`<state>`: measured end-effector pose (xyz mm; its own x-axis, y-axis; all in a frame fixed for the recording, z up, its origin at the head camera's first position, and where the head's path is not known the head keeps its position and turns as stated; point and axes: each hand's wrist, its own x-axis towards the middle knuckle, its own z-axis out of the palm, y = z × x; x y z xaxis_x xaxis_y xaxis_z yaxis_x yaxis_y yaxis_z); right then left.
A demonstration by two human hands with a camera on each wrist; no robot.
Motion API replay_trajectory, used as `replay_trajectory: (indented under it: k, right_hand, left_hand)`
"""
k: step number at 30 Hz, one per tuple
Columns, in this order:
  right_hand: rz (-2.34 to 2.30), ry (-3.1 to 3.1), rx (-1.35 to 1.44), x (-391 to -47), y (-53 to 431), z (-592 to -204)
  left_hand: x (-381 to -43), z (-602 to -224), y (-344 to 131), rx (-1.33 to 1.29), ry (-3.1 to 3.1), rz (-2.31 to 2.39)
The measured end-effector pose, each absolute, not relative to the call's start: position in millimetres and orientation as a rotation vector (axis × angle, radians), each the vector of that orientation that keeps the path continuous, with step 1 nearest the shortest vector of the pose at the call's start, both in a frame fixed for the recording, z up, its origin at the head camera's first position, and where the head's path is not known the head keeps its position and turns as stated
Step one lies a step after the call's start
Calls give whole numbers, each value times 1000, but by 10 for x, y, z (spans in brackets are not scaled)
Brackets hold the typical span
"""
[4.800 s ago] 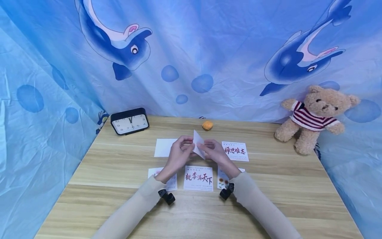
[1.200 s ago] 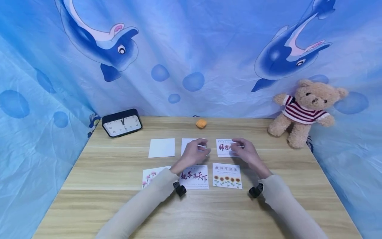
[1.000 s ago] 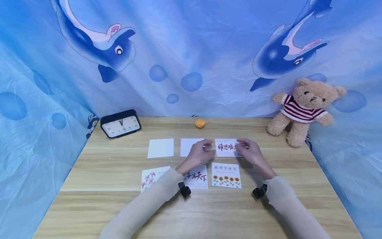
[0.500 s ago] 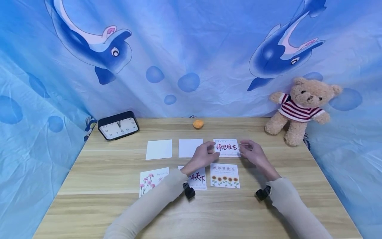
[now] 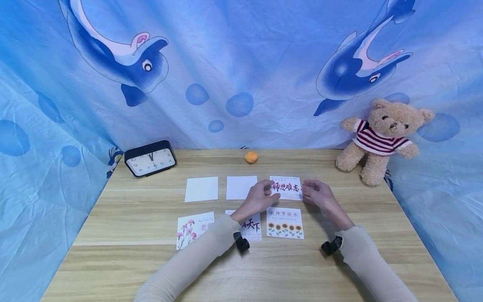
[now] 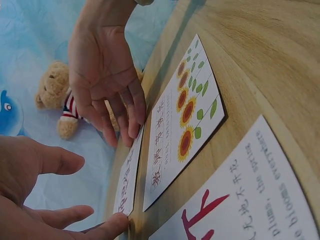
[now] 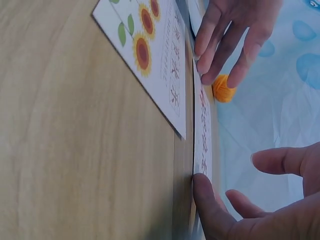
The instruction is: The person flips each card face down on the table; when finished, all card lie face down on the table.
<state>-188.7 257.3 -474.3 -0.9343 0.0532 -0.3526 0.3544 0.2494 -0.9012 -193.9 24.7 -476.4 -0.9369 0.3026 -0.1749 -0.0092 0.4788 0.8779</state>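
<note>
A white card with red calligraphy lies flat at the right of the back row. My left hand is at its left edge, fingers loosely bent and parted, the thumb near the lower corner. On the other side my right hand has its fingertips right at the card's right edge. In the right wrist view, a fingertip of the right hand meets the end of the card. Neither hand grips anything. The sunflower card lies just in front of this card, below both hands.
Two blank white cards, one left and one middle, complete the back row. In front lie a carnation card and another calligraphy card, partly behind the left sleeve. Behind are a clock, orange ball and teddy bear.
Earlier both hands held a white card up; it is let go, and a blank card lies in the back middle. The left hand has moved right, and both hands now flank the back right card.
</note>
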Motion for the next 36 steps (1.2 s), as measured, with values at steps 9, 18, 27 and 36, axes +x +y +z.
replay_trajectory:
  k: [9,18,27,36]
  right_hand:
    - [-1825,2173,384,-1888,2617,-4724]
    - [-1849,2216,319,-1936,2565,-4643]
    - [-1981,2097,203,-1951,2367,-4538]
    - [-1909,2131,163,-1974,2174,-4637]
  left_hand:
    - [-1918,-4744,266,305,2482,1348]
    - [-1923,-4752,306,408,2556,1263]
    - [-1919,-4711,334,428,2474,1384]
    - [-1945,-4709,354,411,2407,1575]
